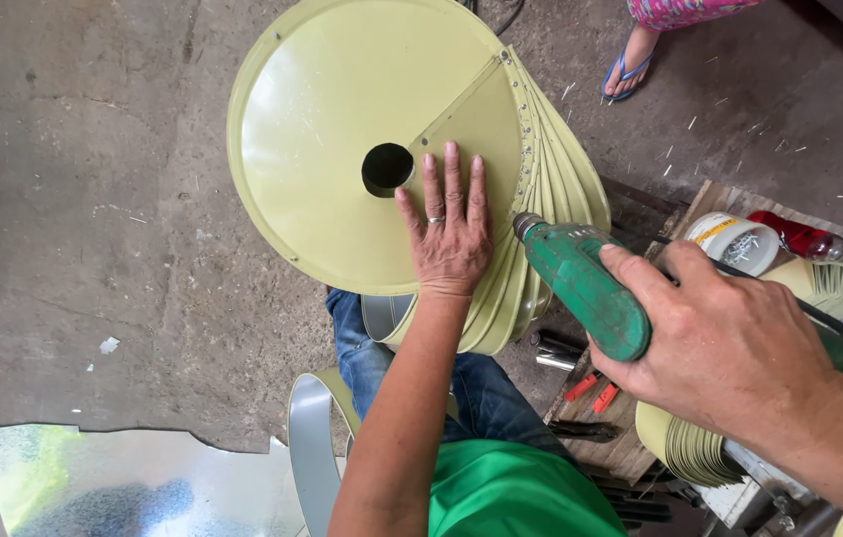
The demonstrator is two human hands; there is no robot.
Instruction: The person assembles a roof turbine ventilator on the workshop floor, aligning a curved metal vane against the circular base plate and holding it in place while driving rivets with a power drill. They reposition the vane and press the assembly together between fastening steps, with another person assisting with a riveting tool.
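Plainly, label by label:

Drill: the green plastic-bodied power drill (581,288) is sitting just right of the pale yellow-green round sheet-metal disc (362,149), its metal nose nearly touching the disc's riveted edge.
Drill axis: its long axis is running from lower right to upper left, nose pointing up-left toward the row of rivets along the disc's rim.
Right hand: the right hand (730,348) is wrapping closed around the drill's rear body, fingers curled tight on it.
Left hand: the left hand (451,234) is lying flat on the disc, fingers spread and straight, gripping nothing, just below-right of the disc's round centre hole (388,169).
Risk, slip: the nose could be skating off the smooth painted metal, since the drill is meeting the curved stacked yellow-green blades (551,179) at a slant.
Risk, hand: the pressing hand is lying near the nose, so a skid toward the disc's centre would likely reach the fingers.
Risk, shift: the disc is resting on the person's blue-jeaned knee (362,348), so it could be rocking under pressure.
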